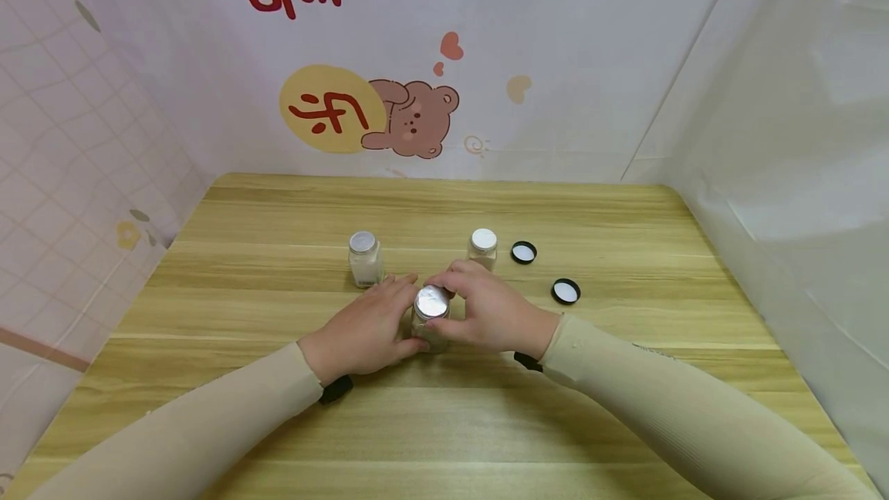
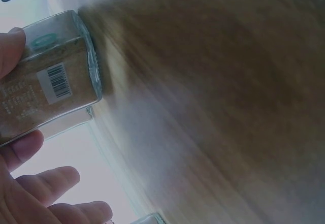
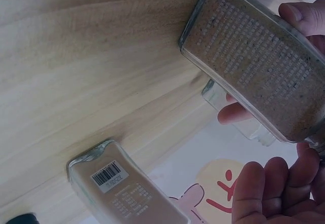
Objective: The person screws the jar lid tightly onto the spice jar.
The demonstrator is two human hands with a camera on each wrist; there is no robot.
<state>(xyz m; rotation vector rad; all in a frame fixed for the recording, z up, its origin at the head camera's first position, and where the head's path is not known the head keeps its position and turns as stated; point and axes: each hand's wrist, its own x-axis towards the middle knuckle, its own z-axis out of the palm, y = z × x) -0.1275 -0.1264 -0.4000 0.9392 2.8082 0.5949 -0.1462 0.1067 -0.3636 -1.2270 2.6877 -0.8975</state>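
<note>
A square glass jar point(image 1: 432, 303) with a shiny silver foil seal on its mouth stands on the table between both hands. Brown grainy contents and printed text show through the jar's glass point(image 3: 244, 61); a barcode label point(image 2: 55, 83) is on another side. My left hand point(image 1: 364, 330) holds the body low down, thumb on the near side and index finger on the far side, its other fingers point(image 2: 48, 183) loosely spread. At the top, my right hand point(image 1: 489, 307) grips around the rim with thumb and curled fingers. The exact fingertip contact at the foil is partly hidden.
Behind the left hand stands another glass jar point(image 1: 365, 261) with a pale top. A third jar point(image 1: 483, 241), white-topped, is behind the right hand, partly covered by it. Two black lids point(image 1: 524, 252) with white linings lie to its right. A printed cloth point(image 1: 556, 83) hangs behind the table.
</note>
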